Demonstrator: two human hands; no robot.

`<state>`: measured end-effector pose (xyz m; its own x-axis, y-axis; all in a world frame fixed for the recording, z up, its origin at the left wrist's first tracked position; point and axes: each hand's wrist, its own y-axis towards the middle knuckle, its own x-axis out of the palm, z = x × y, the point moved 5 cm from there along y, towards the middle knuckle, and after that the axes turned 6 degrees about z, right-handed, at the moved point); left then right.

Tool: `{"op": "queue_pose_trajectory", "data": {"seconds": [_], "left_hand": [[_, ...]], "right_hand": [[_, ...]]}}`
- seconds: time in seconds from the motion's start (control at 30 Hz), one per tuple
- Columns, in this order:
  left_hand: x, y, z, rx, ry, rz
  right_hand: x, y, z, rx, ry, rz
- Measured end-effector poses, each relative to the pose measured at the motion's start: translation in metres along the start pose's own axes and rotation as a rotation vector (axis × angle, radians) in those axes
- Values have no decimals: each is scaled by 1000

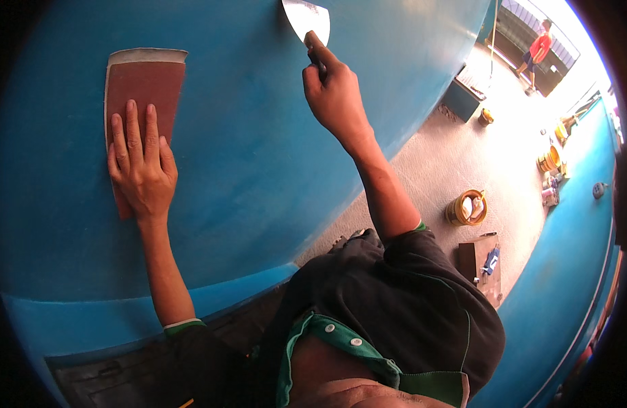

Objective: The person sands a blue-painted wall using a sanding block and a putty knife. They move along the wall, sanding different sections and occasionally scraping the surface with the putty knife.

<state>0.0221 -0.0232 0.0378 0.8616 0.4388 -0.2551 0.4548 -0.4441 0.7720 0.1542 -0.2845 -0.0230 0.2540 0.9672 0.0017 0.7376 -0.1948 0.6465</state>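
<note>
My left hand lies flat, fingers stretched and a little apart, on a reddish-brown sheet of sandpaper with a pale strip along its top. The sheet rests against a blue wall, its lower part covered by my palm. Higher up and to the right, my right hand is closed round the handle of a putty knife. Its index finger stretches along the tool toward the broad, shiny blade, which is at the wall. Whether the blade touches the surface I cannot tell.
On the floor to the right stand a yellow bucket with things inside and a brown box with small items on top. Farther off are more buckets, a dark box and a person in red. Another blue wall runs along the right.
</note>
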Motion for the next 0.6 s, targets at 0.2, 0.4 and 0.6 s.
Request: {"op": "queue_pose_trajectory", "data": {"seconds": [0.2,0.4,0.6], "left_hand": [[2,0,-1,9,-21,12],[5,7,-4,18,-28,-3],[5,8,-5,17,-19,-15]], "right_hand": [[14,-5,7,58,13,48],[16,1,5,-33,-55,83],[20,2,4,-80,-134,106]]}}
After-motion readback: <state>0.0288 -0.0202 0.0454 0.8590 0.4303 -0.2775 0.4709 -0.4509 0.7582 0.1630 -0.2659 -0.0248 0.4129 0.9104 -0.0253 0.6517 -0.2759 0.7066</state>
